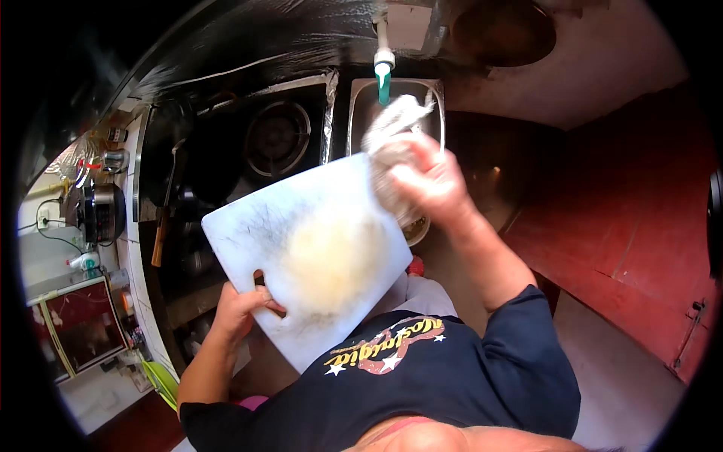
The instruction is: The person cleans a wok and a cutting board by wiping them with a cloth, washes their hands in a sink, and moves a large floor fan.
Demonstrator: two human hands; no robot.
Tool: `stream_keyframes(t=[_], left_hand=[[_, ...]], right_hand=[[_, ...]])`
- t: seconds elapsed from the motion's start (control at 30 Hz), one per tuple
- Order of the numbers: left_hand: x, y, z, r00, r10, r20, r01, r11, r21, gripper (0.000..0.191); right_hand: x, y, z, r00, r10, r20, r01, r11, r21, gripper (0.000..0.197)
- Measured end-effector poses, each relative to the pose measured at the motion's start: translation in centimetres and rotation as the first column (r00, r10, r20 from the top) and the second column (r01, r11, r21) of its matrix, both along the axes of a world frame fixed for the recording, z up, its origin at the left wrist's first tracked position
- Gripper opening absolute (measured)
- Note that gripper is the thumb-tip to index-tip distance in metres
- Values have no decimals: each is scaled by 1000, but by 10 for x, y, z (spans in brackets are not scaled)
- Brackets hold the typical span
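A white plastic cutting board (316,243) is held up before my body, tilted, with dark scuffs and a yellowish stain across its middle. My left hand (240,308) grips it by the handle slot at its lower left corner. Bunched in my right hand (432,175) is a pale cloth (390,130), blurred by motion, at the board's upper right edge. Behind the cloth lies a steel sink (358,104), partly covered by it. A tap (383,62) with a green spout points down into the sink.
A gas burner (278,138) sits left of the sink. A wooden-handled utensil (164,226) lies farther left. On the left ledge stand a rice cooker (104,213) and several containers. A red door (610,237) is at right; a round pan (504,31) hangs on the wall.
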State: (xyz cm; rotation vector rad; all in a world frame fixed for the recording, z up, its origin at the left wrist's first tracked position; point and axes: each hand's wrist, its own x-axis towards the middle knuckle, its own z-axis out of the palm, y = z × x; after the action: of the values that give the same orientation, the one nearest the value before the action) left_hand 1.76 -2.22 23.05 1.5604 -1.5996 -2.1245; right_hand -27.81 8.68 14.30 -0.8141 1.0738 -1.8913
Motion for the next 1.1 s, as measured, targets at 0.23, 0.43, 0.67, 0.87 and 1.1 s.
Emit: stream_keyframes(t=[0.23,0.43,0.67,0.87,1.1], left_hand=[[-10,-6,14,990,22,-142,-31,998,-63,58],[-7,14,43,975,142,-171,-170,973,-157,53],[-28,62,43,898,409,-162,-436,880,-190,39],[-25,123,20,686,691,-228,-724,678,-124,46],[-21,182,41,619,767,-170,-782,579,-232,45]], right_hand=[[127,-58,23,600,-291,-746,45,943,-331,36],[28,-96,-98,773,-129,-621,220,973,71,27],[54,-48,-98,847,-67,-527,103,994,39,26],[94,83,23,681,389,-621,-664,686,-298,32],[42,63,-126,654,451,-608,-314,892,324,16]])
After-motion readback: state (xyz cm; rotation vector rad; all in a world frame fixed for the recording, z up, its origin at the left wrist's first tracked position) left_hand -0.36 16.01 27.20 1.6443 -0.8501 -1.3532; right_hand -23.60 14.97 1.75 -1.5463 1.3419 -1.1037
